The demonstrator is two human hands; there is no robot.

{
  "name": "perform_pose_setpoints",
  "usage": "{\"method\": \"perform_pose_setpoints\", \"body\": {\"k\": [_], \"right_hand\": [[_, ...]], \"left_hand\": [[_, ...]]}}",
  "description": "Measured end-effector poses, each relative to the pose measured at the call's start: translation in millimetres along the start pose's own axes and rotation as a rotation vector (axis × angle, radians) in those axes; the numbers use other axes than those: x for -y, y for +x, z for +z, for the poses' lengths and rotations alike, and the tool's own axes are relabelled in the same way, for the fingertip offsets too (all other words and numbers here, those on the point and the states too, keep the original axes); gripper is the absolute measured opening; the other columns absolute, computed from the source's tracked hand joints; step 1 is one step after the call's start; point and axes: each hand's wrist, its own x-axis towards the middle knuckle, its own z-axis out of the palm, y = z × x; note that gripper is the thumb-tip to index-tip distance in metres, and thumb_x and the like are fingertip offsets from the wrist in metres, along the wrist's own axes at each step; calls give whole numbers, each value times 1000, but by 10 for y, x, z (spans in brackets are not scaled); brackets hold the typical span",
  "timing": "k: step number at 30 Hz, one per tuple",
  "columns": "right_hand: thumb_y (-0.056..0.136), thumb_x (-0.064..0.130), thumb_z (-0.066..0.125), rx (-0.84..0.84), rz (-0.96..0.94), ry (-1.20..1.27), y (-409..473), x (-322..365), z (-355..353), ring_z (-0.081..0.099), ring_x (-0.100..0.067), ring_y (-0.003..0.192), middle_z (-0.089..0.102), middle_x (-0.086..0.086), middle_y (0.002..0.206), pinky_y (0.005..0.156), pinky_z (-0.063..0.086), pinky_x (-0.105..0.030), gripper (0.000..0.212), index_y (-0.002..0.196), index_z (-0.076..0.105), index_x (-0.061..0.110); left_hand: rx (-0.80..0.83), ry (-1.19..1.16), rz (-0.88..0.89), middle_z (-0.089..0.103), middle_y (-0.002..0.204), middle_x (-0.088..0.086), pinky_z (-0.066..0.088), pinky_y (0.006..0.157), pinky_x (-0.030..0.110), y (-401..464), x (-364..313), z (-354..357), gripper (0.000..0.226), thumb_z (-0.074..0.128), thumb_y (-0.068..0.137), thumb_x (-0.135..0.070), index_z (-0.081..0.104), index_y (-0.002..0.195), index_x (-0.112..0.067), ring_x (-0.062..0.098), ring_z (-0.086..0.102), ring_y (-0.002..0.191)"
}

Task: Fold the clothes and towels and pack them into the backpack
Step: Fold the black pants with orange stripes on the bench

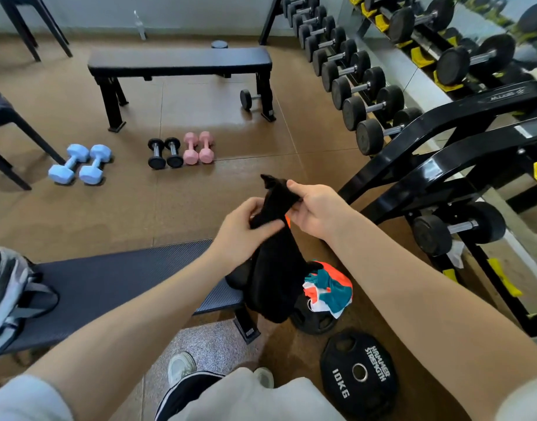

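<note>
Weight plates: a plate marked 10KG lies flat on the floor nearest the person's feet; a second plate lies just beyond, partly under cloth.
Backpack: grey backpack stands at the left end of the near bench; whether it is unzipped cannot be told.
Cloth pile: an orange, teal and white cloth is heaped at the right end of the near bench, drooping over the second plate, unfolded.
Black garment: black garment hangs limp and twisted above the pile, lifted between both hands, lower end touching the heap.
Left hand: left hand grips the garment part-way down, fingers curled round it.
Right hand: right hand pinches the top edge, thumb over the fabric.
Handling, judged: light, soft, no stiffness; it will bunch and not hold a crease unless laid flat.
Hold points, judged: take two corners or a seam edge, well apart, so it hangs square before folding.
Far field: small dumbbells on the floor, second bench, dumbbell rack to the right.
</note>
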Motion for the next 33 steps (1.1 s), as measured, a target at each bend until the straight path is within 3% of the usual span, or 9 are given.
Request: {"method": "perform_pose_setpoints", "body": {"k": [2, 8, 13, 16, 19, 21, 25, 28, 33], "right_hand": [[97, 3, 43, -15, -16, 29, 24, 29, -25, 59, -26, 93, 59, -17, 90, 71, 53, -31, 12, 98, 51, -6], [96, 14, 50, -132, -117, -359, 100, -70, -165, 56, -13, 65, 59, -9, 79, 54, 50, -19, 14, 84, 54, 6], [87, 34, 63, 130, -438, -721, 71, -152, -259, 44, -4, 118, 44, 7, 135, 92, 38, -18, 51, 131, 38, 31], [85, 8, 65, 317, -488, -760, 78, -202, -179, 56, 7, 102, 59, 9, 117, 81, 44, -10, 43, 122, 50, 26], [89, 2, 56, 243, -544, -793, 130, -237, -76, 65, -8, 90, 67, 0, 98, 77, 51, -21, 21, 104, 61, 16], [90, 2, 54, 168, -585, -888, 190, -261, -86, 63, -20, 95, 67, -9, 101, 83, 52, -34, 17, 104, 60, 10], [94, 2, 47, 190, -446, -652, 220, -269, -116, 60, -24, 98, 64, -11, 103, 90, 48, -38, 19, 106, 59, 9], [96, 7, 45, 228, -341, -470, 212, -216, -83, 62, -26, 100, 66, -9, 104, 88, 50, -37, 20, 107, 61, 13], [95, 11, 51, -56, -342, -208, 240, 51, -224, 64, -31, 93, 65, -18, 105, 78, 54, -38, 22, 114, 58, 3]], "left_hand": [[-145, 30, -3, 65, 81, -6, 52, 80, 36, 34, 6, -103, 20, 61, 85, -4, 64, 86, -25, 8, 61, 78], [-71, -226, -46, 69, 66, -11, 49, 61, 13, 187, -419, -347, 16, 57, 88, -1, 67, 84, -14, -2, 63, 63], [94, -166, -54, 71, 68, -14, 52, 69, 17, 362, -729, -432, 15, 57, 91, -14, 67, 81, -19, 2, 68, 70], [139, -31, -11, 69, 66, -17, 52, 69, 14, 377, -793, -420, 19, 53, 93, -18, 65, 79, -19, -4, 64, 69], [9, -76, -54, 67, 86, -2, 48, 90, 32, 357, -633, -409, 21, 47, 96, -28, 62, 84, -19, 15, 63, 91], [-24, -153, -96, 62, 92, 0, 48, 84, 28, 282, -395, -410, 18, 44, 97, -30, 58, 94, -19, 14, 59, 91], [161, -73, -138, 63, 92, -8, 48, 72, 14, 97, 133, -374, 30, 64, 83, -5, 56, 108, -19, -2, 61, 81], [194, 86, -228, 69, 90, 5, 49, 78, 32, 81, 436, -315, 15, 67, 84, -12, 63, 97, -7, 17, 65, 83], [93, 65, -292, 63, 70, -1, 41, 66, 31, 82, 741, -529, 17, 53, 95, -21, 61, 91, -7, 13, 57, 65]]}}
